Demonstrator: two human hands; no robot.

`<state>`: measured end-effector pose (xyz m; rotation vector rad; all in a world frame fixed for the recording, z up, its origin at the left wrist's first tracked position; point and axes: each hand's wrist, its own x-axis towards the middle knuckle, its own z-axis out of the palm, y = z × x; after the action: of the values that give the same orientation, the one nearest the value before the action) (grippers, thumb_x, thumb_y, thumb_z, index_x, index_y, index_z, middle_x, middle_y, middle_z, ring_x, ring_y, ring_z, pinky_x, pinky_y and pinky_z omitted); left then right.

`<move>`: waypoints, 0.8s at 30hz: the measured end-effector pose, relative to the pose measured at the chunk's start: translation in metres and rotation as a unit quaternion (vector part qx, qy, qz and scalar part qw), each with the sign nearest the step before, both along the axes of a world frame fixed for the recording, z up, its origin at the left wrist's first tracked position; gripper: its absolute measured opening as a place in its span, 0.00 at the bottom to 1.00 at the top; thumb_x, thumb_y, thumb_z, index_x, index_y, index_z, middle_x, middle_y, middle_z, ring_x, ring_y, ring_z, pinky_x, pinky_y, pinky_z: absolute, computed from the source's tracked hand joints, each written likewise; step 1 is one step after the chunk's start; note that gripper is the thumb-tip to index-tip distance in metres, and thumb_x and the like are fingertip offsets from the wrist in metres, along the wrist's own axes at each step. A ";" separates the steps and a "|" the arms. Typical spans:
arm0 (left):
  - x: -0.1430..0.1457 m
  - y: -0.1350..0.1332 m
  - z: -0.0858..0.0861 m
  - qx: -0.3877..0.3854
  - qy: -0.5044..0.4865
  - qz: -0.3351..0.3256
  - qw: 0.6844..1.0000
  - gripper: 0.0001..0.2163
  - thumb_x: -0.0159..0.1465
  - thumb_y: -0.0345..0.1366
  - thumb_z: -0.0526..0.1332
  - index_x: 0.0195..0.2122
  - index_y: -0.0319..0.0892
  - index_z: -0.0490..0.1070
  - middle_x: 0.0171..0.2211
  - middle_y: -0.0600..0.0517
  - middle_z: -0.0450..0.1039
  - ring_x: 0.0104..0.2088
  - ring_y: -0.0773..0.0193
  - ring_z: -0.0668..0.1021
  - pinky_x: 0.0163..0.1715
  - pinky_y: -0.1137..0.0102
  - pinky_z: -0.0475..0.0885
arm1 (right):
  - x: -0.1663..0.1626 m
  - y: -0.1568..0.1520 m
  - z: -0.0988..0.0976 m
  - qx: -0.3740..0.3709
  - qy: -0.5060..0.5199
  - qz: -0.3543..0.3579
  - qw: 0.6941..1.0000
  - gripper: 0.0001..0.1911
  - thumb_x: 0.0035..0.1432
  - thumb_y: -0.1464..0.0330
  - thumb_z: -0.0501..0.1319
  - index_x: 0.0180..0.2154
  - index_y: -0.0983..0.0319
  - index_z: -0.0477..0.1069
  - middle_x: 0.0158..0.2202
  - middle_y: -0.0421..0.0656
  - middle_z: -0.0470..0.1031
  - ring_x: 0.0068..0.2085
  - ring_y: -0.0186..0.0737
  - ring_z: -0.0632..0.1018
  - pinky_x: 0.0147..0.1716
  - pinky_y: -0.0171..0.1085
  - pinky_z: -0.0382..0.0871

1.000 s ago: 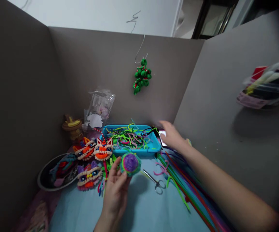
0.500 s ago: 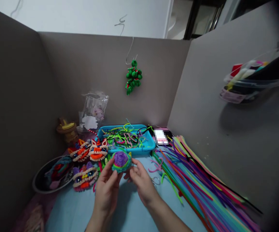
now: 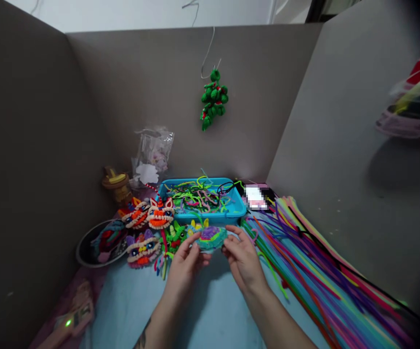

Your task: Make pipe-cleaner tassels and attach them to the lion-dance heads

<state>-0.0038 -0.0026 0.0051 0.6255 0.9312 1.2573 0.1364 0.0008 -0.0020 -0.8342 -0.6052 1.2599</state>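
Note:
A rounded pipe-cleaner piece [image 3: 212, 237], teal at the rim with purple, pink and lime bands, is held above the blue table surface. My left hand [image 3: 188, 257] pinches its left edge between thumb and fingers. On the other side, the fingertips of my right hand [image 3: 241, 252] close on its right edge. Just behind lie a green pipe-cleaner creature [image 3: 177, 236] and a yellow-and-blue one, partly covered by the held piece. Lion-dance heads of pipe cleaner, one orange and white [image 3: 161, 213] and one with purple ears [image 3: 143, 249], sit to the left.
A blue tray [image 3: 195, 217] of pipe-cleaner scraps stands at the back. Long pipe cleaners [image 3: 315, 266] fill the right side. On the left are a dark bowl [image 3: 86, 254] and a pink device with a green light [image 3: 81, 310]. Grey panels surround the table; a green ornament [image 3: 214, 99] hangs behind.
The camera view has shifted, so the surroundings sit differently in the picture. The held piece has tilted flatter, its purple face less visible. Both hands still grip it.

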 end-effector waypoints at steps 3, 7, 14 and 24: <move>-0.001 0.001 -0.002 0.030 0.076 0.022 0.996 0.23 0.48 0.44 0.72 0.44 0.41 0.76 0.32 0.47 0.77 0.27 0.62 0.79 0.27 0.72 0.74 | 0.005 -0.005 0.000 0.055 -0.147 -0.009 0.988 0.20 0.48 0.69 0.67 0.44 0.58 0.67 0.27 0.35 0.70 0.28 0.33 0.71 0.31 0.33 0.64; -0.002 -0.002 0.002 0.020 0.018 -0.003 1.000 0.26 0.50 0.43 0.71 0.50 0.43 0.72 0.45 0.43 0.76 0.38 0.57 0.79 0.33 0.69 0.74 | 0.005 -0.015 -0.001 0.123 -0.294 0.039 0.947 0.21 0.53 0.71 0.62 0.50 0.56 0.65 0.28 0.36 0.72 0.32 0.35 0.73 0.40 0.37 0.66; -0.046 0.010 0.020 0.109 -0.172 0.101 0.974 0.21 0.52 0.33 0.70 0.49 0.47 0.73 0.44 0.51 0.78 0.40 0.65 0.79 0.40 0.73 0.74 | 0.043 0.003 0.010 0.095 -0.234 -0.122 0.960 0.19 0.51 0.64 0.66 0.45 0.58 0.67 0.37 0.43 0.75 0.35 0.38 0.75 0.34 0.37 0.68; -0.066 0.017 0.020 0.095 -0.270 0.151 0.946 0.13 0.61 0.30 0.59 0.46 0.48 0.74 0.43 0.53 0.80 0.41 0.64 0.80 0.45 0.70 0.73 | 0.093 0.001 0.037 -0.002 -0.489 -0.183 0.853 0.12 0.50 0.59 0.61 0.31 0.62 0.73 0.26 0.42 0.75 0.27 0.39 0.73 0.28 0.36 0.65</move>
<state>-0.0699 0.0139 0.0252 0.2581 0.4556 1.6967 0.2295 0.0021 0.0347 -1.5201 -1.1743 0.4060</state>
